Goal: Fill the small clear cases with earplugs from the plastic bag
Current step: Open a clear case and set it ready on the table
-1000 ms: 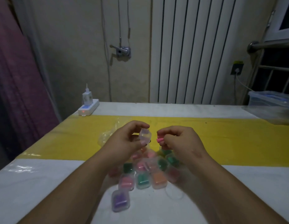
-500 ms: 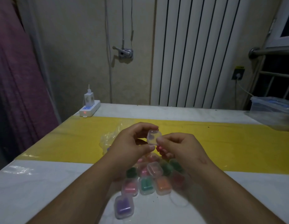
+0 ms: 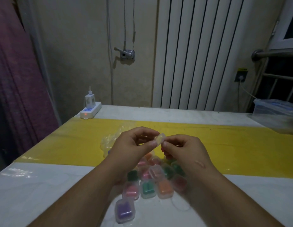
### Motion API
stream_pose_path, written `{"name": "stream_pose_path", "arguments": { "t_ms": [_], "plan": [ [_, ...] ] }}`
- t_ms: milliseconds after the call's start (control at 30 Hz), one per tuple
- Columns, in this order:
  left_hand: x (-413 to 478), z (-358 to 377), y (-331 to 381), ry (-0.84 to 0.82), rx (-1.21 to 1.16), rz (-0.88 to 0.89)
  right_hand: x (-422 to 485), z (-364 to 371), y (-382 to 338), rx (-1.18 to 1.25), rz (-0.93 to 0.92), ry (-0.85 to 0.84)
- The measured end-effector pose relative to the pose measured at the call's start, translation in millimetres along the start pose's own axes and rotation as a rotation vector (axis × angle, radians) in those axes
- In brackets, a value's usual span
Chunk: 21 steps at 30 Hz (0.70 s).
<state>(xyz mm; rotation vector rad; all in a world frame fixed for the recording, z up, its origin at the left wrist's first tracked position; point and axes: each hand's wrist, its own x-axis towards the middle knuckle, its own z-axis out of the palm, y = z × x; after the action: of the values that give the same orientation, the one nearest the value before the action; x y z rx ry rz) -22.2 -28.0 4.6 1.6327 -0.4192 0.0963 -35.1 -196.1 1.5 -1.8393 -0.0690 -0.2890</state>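
Note:
A small clear case (image 3: 160, 138) is pinched between thumb and forefinger of my left hand (image 3: 133, 145), above the table. My right hand (image 3: 183, 149) pinches the same case at its right edge, and a pink earplug (image 3: 163, 150) shows under its curled fingers. Below both hands lie several filled clear cases (image 3: 148, 188) holding green, pink, orange and red plugs; a purple-filled case (image 3: 124, 211) sits nearest me. The crumpled plastic bag (image 3: 109, 141) lies just left of my left hand, partly hidden by it.
The table (image 3: 44, 185) is white with a yellow band (image 3: 240, 149) across it. A white power strip (image 3: 91, 110) with a charger stands at the far left corner. A clear lidded box (image 3: 276, 110) sits at the far right edge. Curtain on the left.
My hands have come together: the right hand, which held a pink earplug apart from the case, now touches the case's right edge. Both hands and the case sit slightly higher.

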Motion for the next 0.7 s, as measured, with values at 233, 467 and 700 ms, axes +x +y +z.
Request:
{"name": "stream_pose_path", "arguments": {
  "t_ms": [233,467,700],
  "plan": [
    [1.5,2.4,-1.3,0.032,0.024,0.060,-1.5,5.1,-6.8,0.271,0.086,-0.091],
    [-0.1,2.1,-1.8,0.034,0.064,0.047,-2.5,5.5,-7.5,0.269,0.076,-0.113],
    [0.2,3.2,-3.1,0.064,0.140,0.099,-3.8,6.1,-8.6,0.229,0.055,-0.117]
  ]
}}
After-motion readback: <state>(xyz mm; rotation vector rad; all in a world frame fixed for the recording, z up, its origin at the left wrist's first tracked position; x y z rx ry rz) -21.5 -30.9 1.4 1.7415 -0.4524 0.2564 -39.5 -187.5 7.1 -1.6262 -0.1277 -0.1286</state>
